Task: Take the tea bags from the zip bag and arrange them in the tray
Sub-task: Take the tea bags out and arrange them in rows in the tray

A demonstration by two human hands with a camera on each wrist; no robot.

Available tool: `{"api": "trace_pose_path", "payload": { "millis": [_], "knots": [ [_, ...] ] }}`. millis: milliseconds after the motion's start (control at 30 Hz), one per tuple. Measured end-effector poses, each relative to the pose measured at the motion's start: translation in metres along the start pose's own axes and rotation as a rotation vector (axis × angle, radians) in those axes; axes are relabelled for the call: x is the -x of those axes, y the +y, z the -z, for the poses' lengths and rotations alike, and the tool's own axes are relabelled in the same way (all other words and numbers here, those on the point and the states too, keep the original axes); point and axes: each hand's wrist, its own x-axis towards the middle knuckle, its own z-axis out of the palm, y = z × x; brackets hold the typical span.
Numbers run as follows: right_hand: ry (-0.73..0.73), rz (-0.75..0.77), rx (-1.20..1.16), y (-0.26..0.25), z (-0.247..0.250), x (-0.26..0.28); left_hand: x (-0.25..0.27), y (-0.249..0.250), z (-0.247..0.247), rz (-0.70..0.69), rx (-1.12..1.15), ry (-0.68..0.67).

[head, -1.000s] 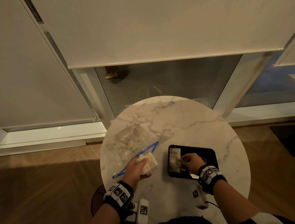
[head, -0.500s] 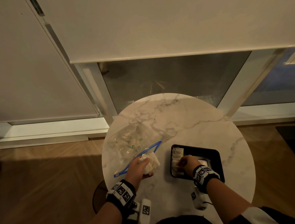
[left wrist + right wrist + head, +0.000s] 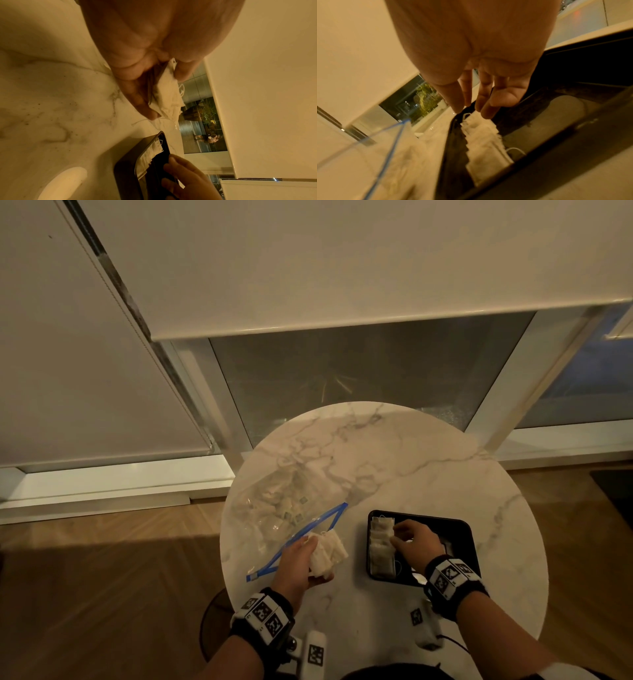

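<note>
A row of tea bags (image 3: 381, 544) is already laid along the left side of the tray (image 3: 463, 534) beneath the relaxed, empty right hand (image 3: 412, 542), a stack (image 3: 327, 553) is gripped in the left hand (image 3: 296, 565), and more are seen inside the zip bag (image 3: 274, 508).

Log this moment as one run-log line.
left hand: grips tea bag stack | right hand: open over tray row | tray: partly filled | zip bag: open

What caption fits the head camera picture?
Left hand holds tea bags while right hand arranges a row in the black tray.
</note>
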Motion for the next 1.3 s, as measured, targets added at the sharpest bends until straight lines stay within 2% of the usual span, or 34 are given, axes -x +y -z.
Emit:
{"api": "trace_pose_path", "payload": {
  "millis": [100,200,300,367,467,633,767,1067,1300],
  "knots": [
    [-0.036,0.038,-0.199,-0.025,0.002,0.018,0.003,0.0,-0.002,0.071,0.128,-0.015],
    [-0.257,0.081,-0.299,-0.058,0.001,0.038,0.005,0.003,-0.006,0.111,0.247,-0.048],
    [-0.432,0.08,-0.374,-0.077,-0.007,0.052,0.006,0.006,-0.007,0.083,0.202,-0.103],
    [-0.462,0.077,-0.386,-0.08,-0.016,0.058,0.01,0.006,-0.006,0.026,0.126,-0.152],
    [-0.389,0.081,-0.407,-0.08,-0.029,0.065,0.011,0.002,-0.002,-0.063,-0.049,-0.178],
    [-0.244,0.07,-0.447,-0.074,-0.045,0.068,0.008,-0.007,0.01,-0.111,-0.25,-0.188],
    [-0.178,0.072,-0.433,-0.071,-0.051,0.069,0.01,-0.007,0.014,-0.162,-0.301,-0.217],
    [-0.143,0.122,-0.449,-0.065,-0.05,0.08,0.006,-0.013,0.013,-0.207,-0.38,-0.195],
    [-0.054,0.059,-0.489,-0.048,-0.038,0.074,0.005,-0.017,0.012,-0.201,-0.243,-0.116]
  ]
}}
